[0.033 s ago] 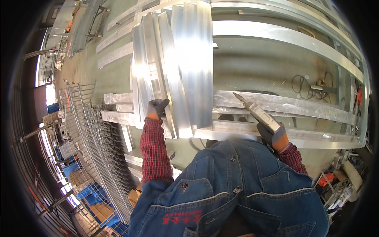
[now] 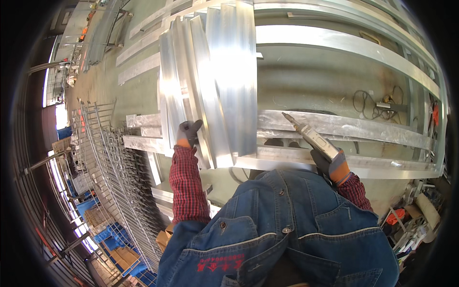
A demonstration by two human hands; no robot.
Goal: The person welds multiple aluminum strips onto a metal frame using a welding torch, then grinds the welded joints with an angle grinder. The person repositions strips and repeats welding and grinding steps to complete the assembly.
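Observation:
A stack of shiny, long aluminium profiles (image 2: 232, 81) lies across horizontal metal beams in front of me, several side by side and slightly fanned. My left hand (image 2: 188, 134), in a grey glove with an orange cuff, is closed on the near part of one narrow profile (image 2: 202, 129) at the stack's left; its thumb points right and some fingers are hidden. In my gloved right hand (image 2: 332, 165) is a slim, silver hand-held tool (image 2: 315, 140) with a narrow pointed tip. That tip points forward and left, above a beam (image 2: 354, 123) and apart from the stack.
Long beams (image 2: 334, 36) run right beyond the stack. A dark cable (image 2: 366, 101) lies coiled on the floor at the right. Wire racks (image 2: 112, 177) stand at my left. Mixed scrap with an orange item (image 2: 395, 216) lies at the lower right.
My left hand and the tops of the profiles have shifted very slightly left. My right hand and its tool stay in place.

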